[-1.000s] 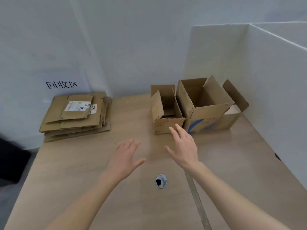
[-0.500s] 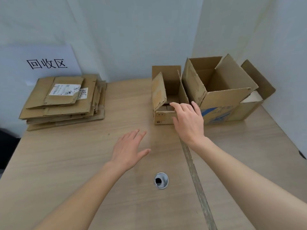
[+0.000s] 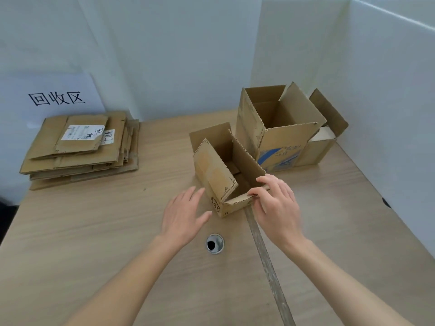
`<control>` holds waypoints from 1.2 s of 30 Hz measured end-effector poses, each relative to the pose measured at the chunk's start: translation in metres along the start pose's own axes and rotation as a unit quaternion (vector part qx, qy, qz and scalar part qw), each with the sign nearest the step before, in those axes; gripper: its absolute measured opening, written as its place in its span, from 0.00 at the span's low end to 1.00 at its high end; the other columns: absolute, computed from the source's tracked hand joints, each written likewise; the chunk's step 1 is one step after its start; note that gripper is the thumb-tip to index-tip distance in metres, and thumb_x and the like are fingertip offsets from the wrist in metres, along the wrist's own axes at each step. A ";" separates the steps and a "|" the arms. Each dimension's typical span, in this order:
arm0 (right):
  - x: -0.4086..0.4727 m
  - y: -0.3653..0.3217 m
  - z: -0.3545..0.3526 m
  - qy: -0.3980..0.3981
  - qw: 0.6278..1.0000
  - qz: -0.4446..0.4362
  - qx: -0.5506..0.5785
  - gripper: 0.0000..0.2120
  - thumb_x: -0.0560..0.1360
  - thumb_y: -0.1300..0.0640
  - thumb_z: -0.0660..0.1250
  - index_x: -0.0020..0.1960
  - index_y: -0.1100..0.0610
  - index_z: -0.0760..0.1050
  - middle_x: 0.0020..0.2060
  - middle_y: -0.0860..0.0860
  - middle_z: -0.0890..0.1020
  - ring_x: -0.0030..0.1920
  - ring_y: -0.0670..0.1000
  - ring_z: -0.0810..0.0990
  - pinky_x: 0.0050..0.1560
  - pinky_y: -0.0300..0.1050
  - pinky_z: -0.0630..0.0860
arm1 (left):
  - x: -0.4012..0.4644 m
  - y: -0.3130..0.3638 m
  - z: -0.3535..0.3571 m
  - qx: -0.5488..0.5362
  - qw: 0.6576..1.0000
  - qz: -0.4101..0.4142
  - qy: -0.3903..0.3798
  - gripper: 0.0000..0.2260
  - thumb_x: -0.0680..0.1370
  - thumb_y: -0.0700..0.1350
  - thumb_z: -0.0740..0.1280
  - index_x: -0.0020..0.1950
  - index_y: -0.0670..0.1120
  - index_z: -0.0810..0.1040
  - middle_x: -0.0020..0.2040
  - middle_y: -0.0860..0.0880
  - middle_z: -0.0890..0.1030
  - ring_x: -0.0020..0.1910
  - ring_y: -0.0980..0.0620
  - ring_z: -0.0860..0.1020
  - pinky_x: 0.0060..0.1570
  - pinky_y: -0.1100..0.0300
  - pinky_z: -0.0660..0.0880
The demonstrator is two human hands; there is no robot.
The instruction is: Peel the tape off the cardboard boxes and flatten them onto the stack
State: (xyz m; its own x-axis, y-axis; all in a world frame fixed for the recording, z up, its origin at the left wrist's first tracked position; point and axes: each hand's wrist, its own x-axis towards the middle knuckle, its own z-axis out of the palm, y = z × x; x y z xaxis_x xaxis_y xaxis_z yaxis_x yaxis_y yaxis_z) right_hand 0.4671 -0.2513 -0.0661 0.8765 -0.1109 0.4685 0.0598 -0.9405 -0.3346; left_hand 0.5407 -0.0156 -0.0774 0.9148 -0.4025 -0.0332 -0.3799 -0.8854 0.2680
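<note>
a small open brown cardboard box (image 3: pixel 219 170) sits mid-table on the light wooden table (image 3: pixel 94 231). the right hand (image 3: pixel 275 205) pinches its near flap; the left hand (image 3: pixel 183 215) hovers beside it, fingers spread, holding nothing. a stack of flattened brown cardboard (image 3: pixel 80 149) lies far left.

You face a light wood-grain tabletop (image 3: pixel 94 231) set into a corner of white walls. A round metal grommet hole (image 3: pixel 214 243) sits in its near centre, and a grey seam strip (image 3: pixel 266 260) runs from beside the small box toward you. At the far left lies a stack of flattened cardboard (image 3: pixel 80 149), its top sheet bearing a white label. Near the centre stands a small open box (image 3: pixel 219 175), flaps up. Just behind it to the right stands a larger open box (image 3: pixel 280 135) with blue print, and a third box (image 3: pixel 324 140) stands against that one's right side.
</note>
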 end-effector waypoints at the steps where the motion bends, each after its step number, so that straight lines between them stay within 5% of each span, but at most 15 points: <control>1: -0.010 0.002 -0.007 0.003 1.000 0.021 0.001 0.12 0.76 0.60 0.72 0.58 0.51 0.82 0.67 0.51 0.76 0.72 0.55 0.71 0.70 0.57 0.71 | -0.004 0.004 -0.001 -0.007 1.000 -0.002 0.012 0.31 0.81 0.62 0.62 0.81 0.52 0.59 0.80 0.51 0.63 0.77 0.50 0.64 0.73 0.51 0.65; 3: -0.028 0.007 -0.017 -0.006 0.996 0.090 0.009 0.27 0.74 0.55 0.75 0.71 0.50 0.73 0.76 0.50 0.67 0.75 0.54 0.67 0.71 0.56 0.71 | -0.010 0.011 -0.004 -0.019 0.999 0.003 0.042 0.32 0.81 0.60 0.63 0.82 0.52 0.58 0.80 0.52 0.64 0.76 0.50 0.67 0.72 0.52 0.67; 5: -0.043 0.014 -0.018 -0.052 0.985 0.163 0.033 0.48 0.72 0.46 0.77 0.82 0.50 0.52 0.82 0.48 0.54 0.79 0.52 0.61 0.73 0.52 0.67 | -0.014 0.017 -0.004 -0.024 0.997 0.028 0.071 0.34 0.80 0.58 0.66 0.83 0.54 0.56 0.80 0.51 0.64 0.75 0.49 0.68 0.71 0.51 0.69; 7: -0.054 0.019 -0.011 -0.120 0.969 0.208 0.057 0.62 0.69 0.38 0.77 0.82 0.49 0.33 0.83 0.47 0.45 0.81 0.52 0.56 0.74 0.53 0.66 | -0.015 0.021 -0.002 -0.015 0.994 0.069 0.078 0.39 0.78 0.56 0.69 0.83 0.57 0.52 0.81 0.50 0.62 0.77 0.47 0.65 0.74 0.50 0.66; 9: -0.059 0.023 -0.002 -0.172 0.959 0.219 0.050 0.66 0.67 0.34 0.76 0.80 0.48 0.27 0.83 0.48 0.45 0.79 0.54 0.60 0.73 0.54 0.68 | -0.010 0.027 -0.001 0.004 0.992 0.109 0.056 0.43 0.77 0.56 0.71 0.83 0.60 0.46 0.83 0.50 0.56 0.80 0.48 0.60 0.78 0.50 0.60; 15: -0.040 0.018 0.026 -0.190 0.949 0.222 0.117 0.69 0.60 0.26 0.75 0.79 0.44 0.27 0.83 0.50 0.46 0.80 0.55 0.58 0.75 0.58 0.66 | 0.007 0.039 0.006 0.033 0.989 0.142 0.016 0.46 0.76 0.59 0.72 0.83 0.60 0.43 0.84 0.53 0.46 0.82 0.51 0.48 0.79 0.55 0.44; 25: -0.016 0.022 0.067 -0.112 0.925 0.230 0.281 0.71 0.56 0.29 0.79 0.80 0.40 0.32 0.83 0.48 0.46 0.82 0.51 0.50 0.76 0.62 0.63 | 0.020 0.025 0.028 0.017 0.987 0.158 -0.017 0.43 0.74 0.59 0.72 0.83 0.60 0.51 0.83 0.56 0.51 0.82 0.54 0.49 0.79 0.56 0.52; 29: -0.005 0.034 0.074 -0.116 0.929 0.195 0.293 0.70 0.58 0.33 0.80 0.81 0.43 0.34 0.83 0.48 0.48 0.82 0.48 0.45 0.79 0.64 0.51 | 0.025 0.020 0.037 0.006 0.986 0.167 0.018 0.41 0.72 0.58 0.75 0.81 0.55 0.61 0.82 0.54 0.60 0.81 0.52 0.57 0.77 0.56 0.59; 36: 0.007 0.047 0.078 -0.125 0.943 0.166 0.261 0.70 0.54 0.28 0.78 0.82 0.44 0.39 0.80 0.46 0.57 0.79 0.48 0.56 0.76 0.61 0.56 | 0.025 0.020 0.043 -0.008 0.987 0.153 0.043 0.38 0.72 0.55 0.75 0.79 0.52 0.66 0.80 0.54 0.64 0.78 0.52 0.60 0.75 0.58 0.59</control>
State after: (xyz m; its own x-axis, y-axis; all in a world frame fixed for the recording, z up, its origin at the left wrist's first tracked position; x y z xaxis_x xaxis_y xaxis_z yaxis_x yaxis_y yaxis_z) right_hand 0.5135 -0.2713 -0.1429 0.9695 -0.2313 0.0814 -0.0684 -0.5736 -0.8163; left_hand 0.5500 -0.0536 -0.1139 0.7664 -0.6285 0.1327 -0.6382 -0.7217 0.2681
